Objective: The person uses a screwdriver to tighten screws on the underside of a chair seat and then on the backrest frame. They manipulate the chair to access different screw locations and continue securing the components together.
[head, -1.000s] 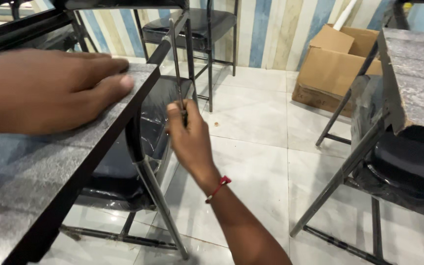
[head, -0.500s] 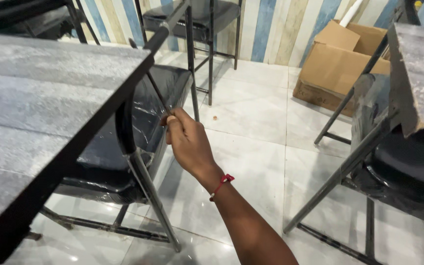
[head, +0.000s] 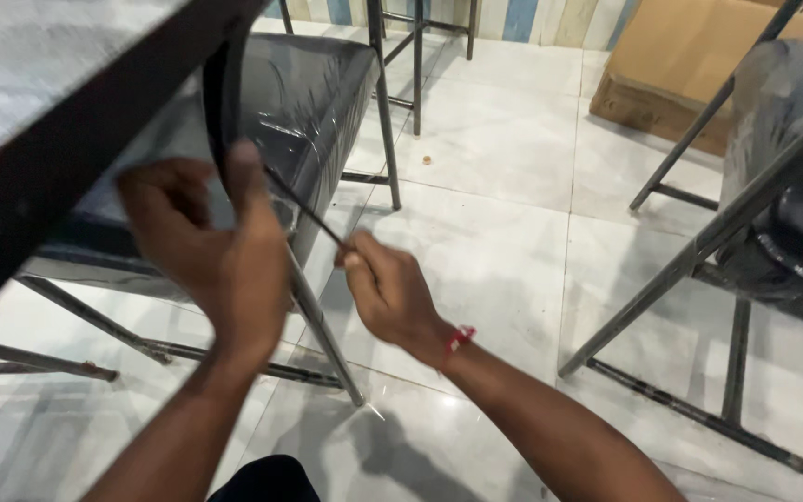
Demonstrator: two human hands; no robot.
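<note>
Pinching the end of a thin black strip [head: 304, 212] between thumb and fingertips, the right hand [head: 390, 296] is pulling it taut just under the table edge [head: 95, 130]. Left hand [head: 211, 251] is curling its fingers around the black table leg [head: 225, 102], right where the strip is wrapping on, beside a plastic-covered chair seat [head: 318, 84].

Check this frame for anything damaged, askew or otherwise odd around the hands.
Nothing looks damaged. Two small oddities: the black padded seat is wrapped in clear plastic film, and a small speck of debris lies on the white floor tiles. The right hand pinches a thin dark rod; the left hand is at the table leg.
</note>
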